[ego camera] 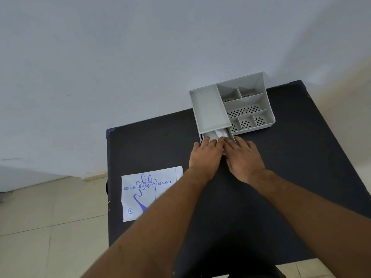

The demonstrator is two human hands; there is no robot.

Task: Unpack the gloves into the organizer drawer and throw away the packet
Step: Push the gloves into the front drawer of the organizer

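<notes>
Both hands, left (206,155) and right (244,157), lie flat and open on the drawer's (230,136) near edge, gripping nothing. Gloves (215,134) (crumpled, white) fill the drawer just beyond the fingertips. The packet (148,193) lies flat, near left.

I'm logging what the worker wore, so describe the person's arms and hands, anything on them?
Both forearms are bare, with no sleeves in view. The left hand and right hand wear no gloves, and no rings, watch or wristbands show. Nothing above the forearms is in frame.

One organizer (230,105), one packet (148,191), two hands; gloves perhaps several
</notes>
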